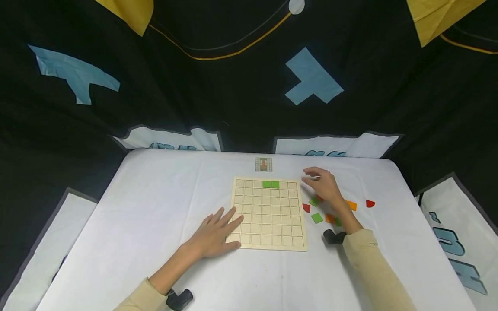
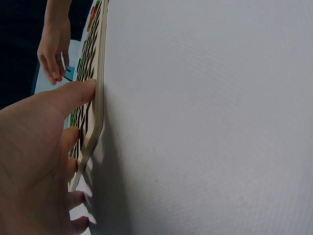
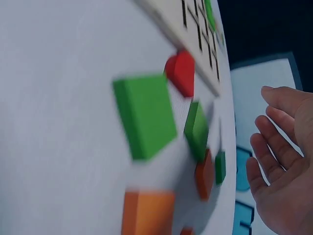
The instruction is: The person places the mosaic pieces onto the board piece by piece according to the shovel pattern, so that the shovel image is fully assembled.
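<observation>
On a white table [image 1: 148,194], resting left hand [image 1: 212,235], fingers spread, on the left edge of a board [image 1: 270,216], with two green squares [image 1: 266,184] in the top row, hovering with right hand [image 1: 326,188], fingers loose, beside the board's top right corner, near coloured bits [image 1: 317,218].

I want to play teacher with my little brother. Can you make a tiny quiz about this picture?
1. Count: how many green tiles sit in the board's squares?
2. True or false: the small card lies beyond the board's far edge.
3. Which hand reaches over the board?

Key:
1. Two, side by side in the far row.
2. True.
3. The left hand; the right hand is off to the board's right.
</observation>
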A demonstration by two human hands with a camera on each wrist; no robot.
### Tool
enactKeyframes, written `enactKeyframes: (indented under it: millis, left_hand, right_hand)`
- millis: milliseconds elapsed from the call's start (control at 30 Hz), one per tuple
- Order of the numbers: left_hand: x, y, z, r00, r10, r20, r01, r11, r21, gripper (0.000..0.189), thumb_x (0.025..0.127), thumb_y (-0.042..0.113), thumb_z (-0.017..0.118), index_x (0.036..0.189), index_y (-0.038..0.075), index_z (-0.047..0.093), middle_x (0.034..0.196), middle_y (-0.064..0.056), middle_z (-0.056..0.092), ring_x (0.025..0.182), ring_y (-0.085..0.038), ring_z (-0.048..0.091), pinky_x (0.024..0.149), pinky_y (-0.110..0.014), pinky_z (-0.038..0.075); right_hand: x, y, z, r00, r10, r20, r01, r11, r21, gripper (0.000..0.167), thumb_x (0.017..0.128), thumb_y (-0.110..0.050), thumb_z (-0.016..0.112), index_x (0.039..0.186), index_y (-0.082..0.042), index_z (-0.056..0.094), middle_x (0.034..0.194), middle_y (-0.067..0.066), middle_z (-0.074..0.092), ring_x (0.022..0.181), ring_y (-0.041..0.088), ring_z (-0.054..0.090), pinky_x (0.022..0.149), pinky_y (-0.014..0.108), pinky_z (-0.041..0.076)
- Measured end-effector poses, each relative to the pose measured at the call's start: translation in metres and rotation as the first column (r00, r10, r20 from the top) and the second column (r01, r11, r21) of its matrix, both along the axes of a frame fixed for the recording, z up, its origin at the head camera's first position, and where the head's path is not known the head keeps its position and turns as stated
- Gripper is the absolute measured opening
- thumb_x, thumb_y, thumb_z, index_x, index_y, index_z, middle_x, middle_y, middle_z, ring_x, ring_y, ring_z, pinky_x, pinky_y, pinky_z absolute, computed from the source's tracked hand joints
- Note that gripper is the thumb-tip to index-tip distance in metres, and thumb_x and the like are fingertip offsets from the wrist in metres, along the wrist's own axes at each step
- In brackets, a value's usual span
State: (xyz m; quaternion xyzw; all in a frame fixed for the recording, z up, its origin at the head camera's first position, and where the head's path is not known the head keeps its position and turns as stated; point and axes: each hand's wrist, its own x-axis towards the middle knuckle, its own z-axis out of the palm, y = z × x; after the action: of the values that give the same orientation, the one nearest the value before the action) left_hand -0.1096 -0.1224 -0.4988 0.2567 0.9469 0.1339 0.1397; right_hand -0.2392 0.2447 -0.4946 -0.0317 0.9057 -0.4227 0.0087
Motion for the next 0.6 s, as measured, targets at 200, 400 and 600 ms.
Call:
enactKeyframes:
  millis: [200, 400, 600]
  left_hand:
    - [0.0, 0.0, -0.002, 1.0, 0.008, 0.002, -0.008, 1.0, -0.006, 0.072, 0.097, 0.054, 0.056, 0.157, 0.021, 0.035, 0.165, -0.009, 0.019, 0.149, -0.041, 0.013, 0.115, -0.06, 0.016]
    - [0.002, -0.001, 0.0, 1.0, 0.004, 0.004, -0.004, 1.0, 0.001, 0.072, 0.097, 0.053, 0.056, 0.157, 0.02, 0.035, 0.165, -0.01, 0.019, 0.149, -0.041, 0.013, 0.115, -0.061, 0.017]
    - [0.002, 0.0, 0.0, 1.0, 0.003, 0.002, -0.003, 1.0, 0.004, 0.071, 0.097, 0.053, 0.056, 0.157, 0.02, 0.035, 0.164, -0.01, 0.019, 0.148, -0.042, 0.013, 0.115, -0.061, 0.017]
  right_hand:
    - [0.004, 0.019, -0.008, 0.996, -0.091, 0.021, 0.09, 0.996, 0.022, 0.039, 0.096, -0.023, 0.068, 0.129, -0.004, 0.064, 0.133, 0.019, 0.059, 0.124, 0.037, 0.052, 0.105, 0.052, 0.042]
    - [0.006, 0.029, -0.015, 0.977, -0.2, 0.079, 0.2, 0.98, 0.003, 0.042, 0.096, -0.024, 0.068, 0.132, -0.004, 0.062, 0.137, 0.02, 0.056, 0.126, 0.038, 0.048, 0.108, 0.054, 0.037]
    - [0.005, 0.035, -0.026, 0.962, -0.252, 0.104, 0.252, 0.968, 0.014, 0.042, 0.096, -0.021, 0.066, 0.135, -0.004, 0.06, 0.137, 0.019, 0.057, 0.125, 0.037, 0.049, 0.108, 0.052, 0.038]
